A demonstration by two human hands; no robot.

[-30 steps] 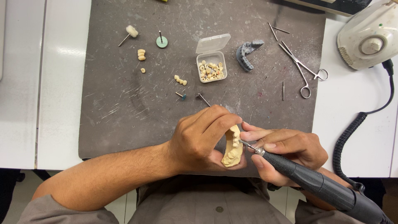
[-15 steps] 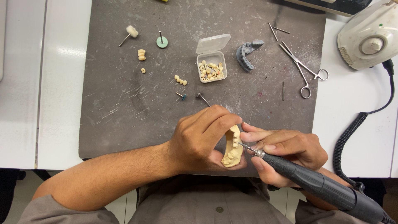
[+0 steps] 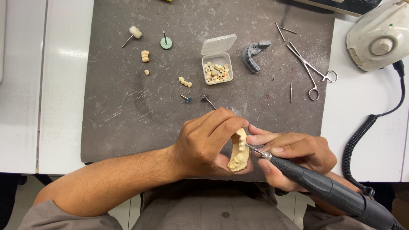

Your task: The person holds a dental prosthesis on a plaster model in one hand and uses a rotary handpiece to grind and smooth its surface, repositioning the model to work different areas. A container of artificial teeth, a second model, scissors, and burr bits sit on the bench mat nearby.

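My left hand [image 3: 207, 143] grips a cream plaster dental model [image 3: 239, 151] at the near edge of the grey work mat [image 3: 128, 106], teeth side facing right. My right hand [image 3: 294, 154] holds a black rotary handpiece [image 3: 324, 187] like a pen. Its thin metal bur tip touches the teeth of the model. The handpiece body runs off toward the lower right corner.
On the mat lie a small open clear box of tooth pieces [image 3: 217, 67], a grey dental arch [image 3: 254, 54], scissors-like forceps [image 3: 310, 71], several loose burs, a green disc [image 3: 166, 41] and a felt polisher [image 3: 133, 34]. A white motor unit [image 3: 379, 36] with coiled cable [image 3: 358, 145] stands at right.
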